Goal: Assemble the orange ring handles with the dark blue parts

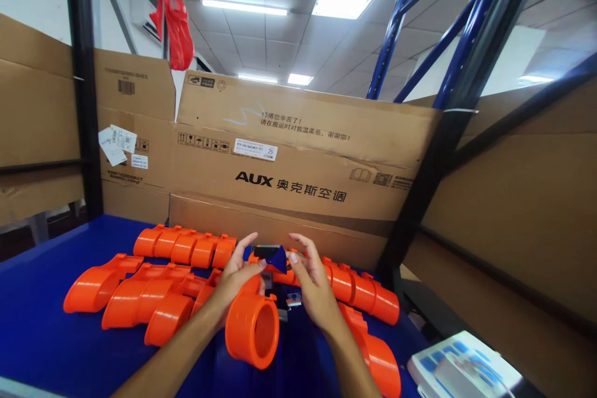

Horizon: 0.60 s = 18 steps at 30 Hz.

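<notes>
My left hand (237,273) is closed around an orange plastic pipe fitting (252,329), whose round open end faces me. A small dark-blue flared piece (278,260) sits at the far end of this fitting, beside my left thumb. On the other side, my right hand (315,286) has its thumb and a fingertip against the blue piece, with the index finger raised. The fingers of my left hand are partly hidden behind the fitting. Whether the blue piece is fixed to the fitting I cannot tell.
Orange fittings (140,298) lie in rows on the blue table surface (41,273), left and right of my hands. A white device with blue keys (466,364) stands at the front right. Cardboard (298,161) walls the back, between dark posts (84,87). Small packets (293,299) lie between my hands.
</notes>
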Motion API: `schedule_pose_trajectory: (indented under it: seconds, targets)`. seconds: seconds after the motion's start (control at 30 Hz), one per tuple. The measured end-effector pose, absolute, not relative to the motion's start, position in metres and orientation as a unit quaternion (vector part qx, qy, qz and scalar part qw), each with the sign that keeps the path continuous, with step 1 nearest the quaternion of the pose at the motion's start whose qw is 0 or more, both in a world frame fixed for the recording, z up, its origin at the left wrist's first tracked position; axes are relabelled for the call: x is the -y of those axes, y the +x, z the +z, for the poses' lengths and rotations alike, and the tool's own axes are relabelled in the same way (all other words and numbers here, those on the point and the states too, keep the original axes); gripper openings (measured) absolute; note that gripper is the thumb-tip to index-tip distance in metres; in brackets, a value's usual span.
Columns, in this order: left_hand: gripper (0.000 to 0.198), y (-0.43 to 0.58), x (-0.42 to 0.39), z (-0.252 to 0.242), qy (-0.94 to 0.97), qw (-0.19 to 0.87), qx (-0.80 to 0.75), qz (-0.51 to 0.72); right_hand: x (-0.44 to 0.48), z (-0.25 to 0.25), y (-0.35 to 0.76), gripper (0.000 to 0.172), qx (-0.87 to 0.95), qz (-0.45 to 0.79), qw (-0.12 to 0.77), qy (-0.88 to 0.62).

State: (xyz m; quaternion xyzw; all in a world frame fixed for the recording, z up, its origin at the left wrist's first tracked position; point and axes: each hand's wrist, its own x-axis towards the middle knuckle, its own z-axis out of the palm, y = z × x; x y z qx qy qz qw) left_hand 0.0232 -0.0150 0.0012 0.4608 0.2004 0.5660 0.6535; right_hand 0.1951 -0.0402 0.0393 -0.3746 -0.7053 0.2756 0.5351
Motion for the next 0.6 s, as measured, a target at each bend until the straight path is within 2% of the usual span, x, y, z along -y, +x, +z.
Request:
schedule_pose_trajectory:
  seconds: [0.17, 0.33, 0.47, 0.6]
  targets:
    - [0.088, 0.026, 0.027, 0.005, 0.463, 0.723, -0.132, 0.496, 0.04, 0.041, 0.195, 0.042, 0.71, 0.346, 0.501, -0.354]
    - [0.082, 0.022, 0.033, 0.005, 0.466, 0.75, -0.103, 0.459, 0.036, 0.035, 0.191, 0.04, 0.702, 0.354, 0.512, -0.347]
    - [0.068, 0.024, 0.029, 0.002, 0.467, 0.733, -0.137, 0.475, 0.035, 0.033, 0.185, 0.034, 0.704, 0.341, 0.518, -0.346]
    - [0.052, 0.027, 0.021, -0.001, 0.481, 0.673, -0.172, 0.535, 0.035, 0.033, 0.182, 0.031, 0.696, 0.326, 0.538, -0.347]
